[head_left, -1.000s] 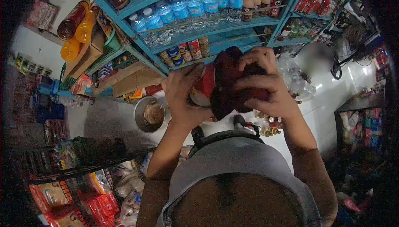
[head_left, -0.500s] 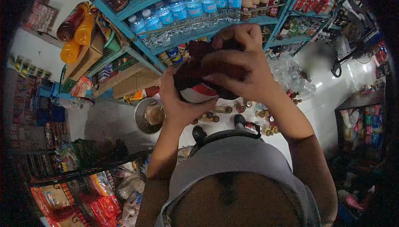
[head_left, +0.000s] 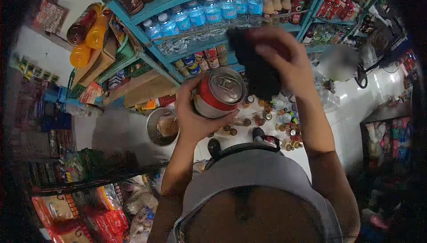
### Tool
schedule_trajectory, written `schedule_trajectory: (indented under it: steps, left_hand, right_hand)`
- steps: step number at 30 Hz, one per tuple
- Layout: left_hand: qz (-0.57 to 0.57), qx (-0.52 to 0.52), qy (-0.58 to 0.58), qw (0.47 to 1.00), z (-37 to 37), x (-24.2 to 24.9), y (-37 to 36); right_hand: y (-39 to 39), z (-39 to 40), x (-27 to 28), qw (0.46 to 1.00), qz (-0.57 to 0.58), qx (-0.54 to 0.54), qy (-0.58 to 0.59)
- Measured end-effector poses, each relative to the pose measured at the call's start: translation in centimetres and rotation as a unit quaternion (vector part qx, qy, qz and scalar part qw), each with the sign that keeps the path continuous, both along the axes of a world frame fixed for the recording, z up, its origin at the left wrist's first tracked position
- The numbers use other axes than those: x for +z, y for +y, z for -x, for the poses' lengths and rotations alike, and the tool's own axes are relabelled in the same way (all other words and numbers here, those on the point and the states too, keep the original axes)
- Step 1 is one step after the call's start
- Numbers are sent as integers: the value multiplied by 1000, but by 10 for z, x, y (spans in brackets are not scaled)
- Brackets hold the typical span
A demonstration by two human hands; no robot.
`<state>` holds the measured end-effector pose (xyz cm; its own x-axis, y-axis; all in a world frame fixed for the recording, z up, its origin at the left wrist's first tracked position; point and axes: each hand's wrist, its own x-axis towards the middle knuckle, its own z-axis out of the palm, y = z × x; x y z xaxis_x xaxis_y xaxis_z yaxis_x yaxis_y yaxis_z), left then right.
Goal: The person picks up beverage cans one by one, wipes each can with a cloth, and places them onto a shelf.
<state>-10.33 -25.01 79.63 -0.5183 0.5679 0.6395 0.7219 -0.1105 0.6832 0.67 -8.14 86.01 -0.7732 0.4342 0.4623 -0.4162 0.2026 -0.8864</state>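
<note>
My left hand is wrapped around a red and white drink can, its silver top and pull tab facing up toward me. To the right of the can, my right hand grips a dark cloth that hangs down from the fingers. A small gap separates the cloth from the can. The right hand is somewhat blurred, and part of the cloth lies behind its fingers.
Ahead stands a blue shelf with rows of water bottles and small cans below. A metal bowl and several small bottles are on the floor. Orange drink bottles lie at left. Another person is at right.
The cloth was over the can's top; my right hand has lifted it off to the right, uncovering the lid. My left hand still holds the can, now a bit further right.
</note>
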Motion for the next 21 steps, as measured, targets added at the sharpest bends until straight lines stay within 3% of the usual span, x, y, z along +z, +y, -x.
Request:
schedule_trajectory:
  steps: [1,2,3,6,8,10,21]
  left_hand:
    - [3,-2,4,1000,0,3,0]
    - [6,-5,7,1000,-1,4,0]
    - [7,-5,6,1000,-2,3,1]
    - [-13,-13,-56,998,-4,3,3]
    - [18,31,42,998,-5,9,0]
    - [17,41,51,998,-1,8,0]
    - [54,30,18,998,-1,-4,1]
  right_hand:
    - [-2,-1,2,1000,0,2,0]
    - [-5,-1,3,981,-190,-21,-25]
    - [-7,-1,4,925,-374,-44,-48]
    - [-14,1,5,916,-399,-17,-23]
    - [-12,-3,3,913,-409,1,-2]
    - [-7,-9,1,907,-420,18,21]
    - [8,-14,1,813,-572,-94,-44]
